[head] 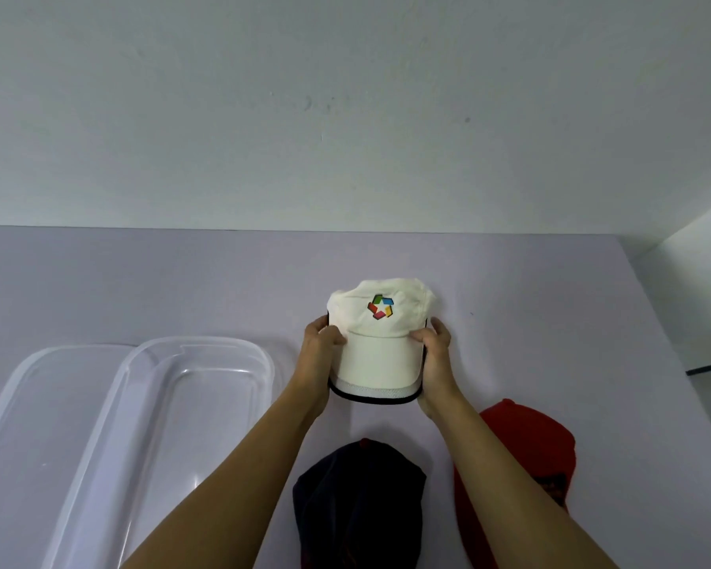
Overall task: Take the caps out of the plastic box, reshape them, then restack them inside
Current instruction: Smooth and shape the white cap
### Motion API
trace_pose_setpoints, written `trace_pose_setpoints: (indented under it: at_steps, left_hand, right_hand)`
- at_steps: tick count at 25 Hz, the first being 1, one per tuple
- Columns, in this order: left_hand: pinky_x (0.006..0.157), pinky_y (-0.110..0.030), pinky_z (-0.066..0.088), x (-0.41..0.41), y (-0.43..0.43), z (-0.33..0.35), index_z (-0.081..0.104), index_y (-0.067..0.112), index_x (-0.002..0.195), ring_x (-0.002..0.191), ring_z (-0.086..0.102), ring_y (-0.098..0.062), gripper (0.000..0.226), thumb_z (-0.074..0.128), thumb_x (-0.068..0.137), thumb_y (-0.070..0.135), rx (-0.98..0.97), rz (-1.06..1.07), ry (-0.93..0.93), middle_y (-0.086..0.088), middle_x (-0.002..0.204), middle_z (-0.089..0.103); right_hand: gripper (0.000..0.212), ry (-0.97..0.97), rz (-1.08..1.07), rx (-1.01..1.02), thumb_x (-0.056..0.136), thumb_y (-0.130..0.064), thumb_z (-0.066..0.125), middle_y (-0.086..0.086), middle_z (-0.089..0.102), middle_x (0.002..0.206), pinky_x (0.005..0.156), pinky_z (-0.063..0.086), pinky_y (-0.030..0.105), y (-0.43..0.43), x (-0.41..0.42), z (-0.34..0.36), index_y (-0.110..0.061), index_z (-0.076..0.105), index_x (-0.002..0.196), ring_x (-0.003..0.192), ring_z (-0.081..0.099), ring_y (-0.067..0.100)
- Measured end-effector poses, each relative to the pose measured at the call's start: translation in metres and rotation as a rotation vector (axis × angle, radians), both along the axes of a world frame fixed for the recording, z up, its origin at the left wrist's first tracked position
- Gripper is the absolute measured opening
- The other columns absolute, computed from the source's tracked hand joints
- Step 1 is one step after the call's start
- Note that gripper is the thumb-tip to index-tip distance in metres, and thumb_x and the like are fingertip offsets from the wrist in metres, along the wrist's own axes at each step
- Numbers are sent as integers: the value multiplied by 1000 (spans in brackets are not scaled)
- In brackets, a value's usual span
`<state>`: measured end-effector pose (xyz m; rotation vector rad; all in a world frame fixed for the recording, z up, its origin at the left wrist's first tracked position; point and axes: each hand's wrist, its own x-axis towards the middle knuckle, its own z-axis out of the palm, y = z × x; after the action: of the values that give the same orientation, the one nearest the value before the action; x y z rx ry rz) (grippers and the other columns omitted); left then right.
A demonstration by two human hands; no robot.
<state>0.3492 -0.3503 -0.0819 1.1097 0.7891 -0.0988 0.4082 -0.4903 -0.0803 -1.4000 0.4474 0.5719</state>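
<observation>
1. The white cap [380, 334] sits on the lilac table [140, 281], right of the middle and well in from the far edge.
2. Its long axis runs from the far edge to the near edge. The crown lies on the far side and the dark-edged brim points back at the person, with the coloured logo facing up towards the camera.
3. The left hand [321, 349] grips the cap's left side where brim meets crown, thumb on top and fingers curled round the edge.
4. The right hand [434, 349] holds the right side the same way, so the cap lies between the two hands with the brim running down between the wrists.
5. I cannot tell whether the brim rests on the table or is lifted a little.
6. The navy cap [358, 503] lies at the near edge, between the forearms and nearer than the white one.
7. The red cap [522, 457] lies to its right, partly hidden under the right forearm.
8. The clear plastic box [222, 342] stands open on the left half of the table, apart from the caps, with a clear lid [25, 404] just beside it towards the left edge.
</observation>
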Motion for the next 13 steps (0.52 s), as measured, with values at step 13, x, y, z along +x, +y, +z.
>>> trace_pose_setpoints:
  at_steps: [13]
  left_hand:
    - [75, -36, 55, 4, -20, 13, 64, 22, 95, 86, 66, -22, 40, 31, 97, 44, -172, 337, 161, -1, 90, 71]
  right_hand:
    - [26, -15, -96, -65, 100, -30, 27, 3, 60, 111, 73, 54, 30, 19, -9, 2, -22, 47, 114, 92, 60, 15]
